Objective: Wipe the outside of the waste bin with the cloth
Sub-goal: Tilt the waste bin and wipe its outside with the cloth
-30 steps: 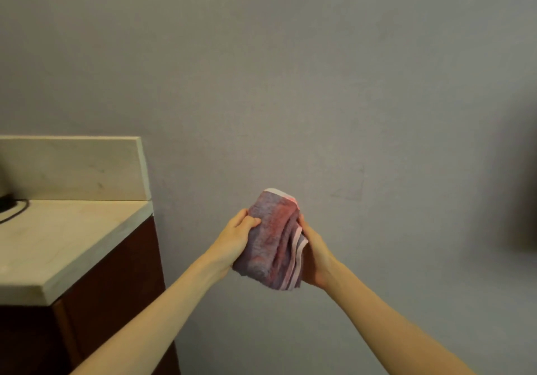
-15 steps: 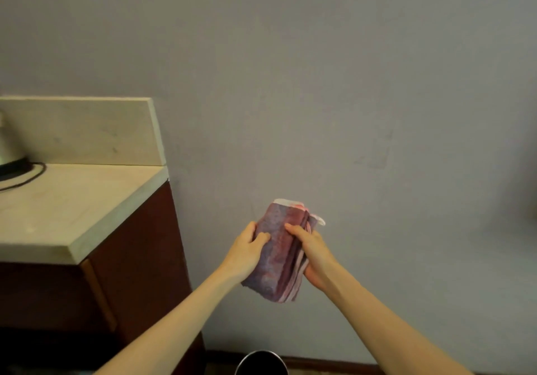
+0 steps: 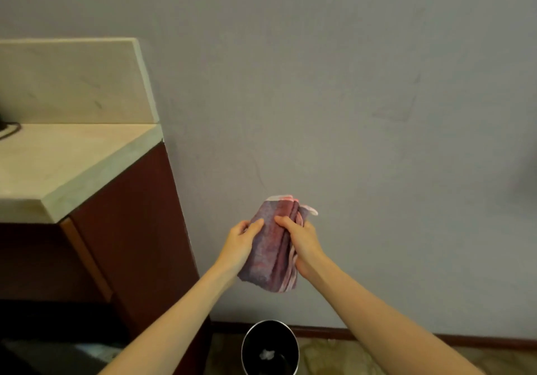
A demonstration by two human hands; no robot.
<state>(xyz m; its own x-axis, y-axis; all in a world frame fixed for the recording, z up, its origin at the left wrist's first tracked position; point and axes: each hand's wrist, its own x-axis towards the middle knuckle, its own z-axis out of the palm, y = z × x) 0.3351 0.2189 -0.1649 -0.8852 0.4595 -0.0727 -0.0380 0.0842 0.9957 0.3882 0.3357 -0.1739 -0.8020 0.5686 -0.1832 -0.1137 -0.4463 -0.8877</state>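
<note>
A folded purple-and-pink cloth with a pale edge hangs in front of the grey wall, held between both hands. My left hand grips its left side and my right hand grips its right side, thumb over the front. Well below them, at the bottom edge of the view, the round waste bin stands on the floor by the wall; it has a shiny metal rim and a dark inside with a small white scrap in it. Only its top is visible.
A dark red cabinet with a pale stone countertop and backsplash stands at the left, close to the bin. A black cable lies on the counter's far left. A dark skirting board runs along the wall.
The view has tilted further down, so more of the waste bin shows at the bottom. My hands and the cloth have sunk a little in the frame, and my right thumb has shifted over the cloth's front.
</note>
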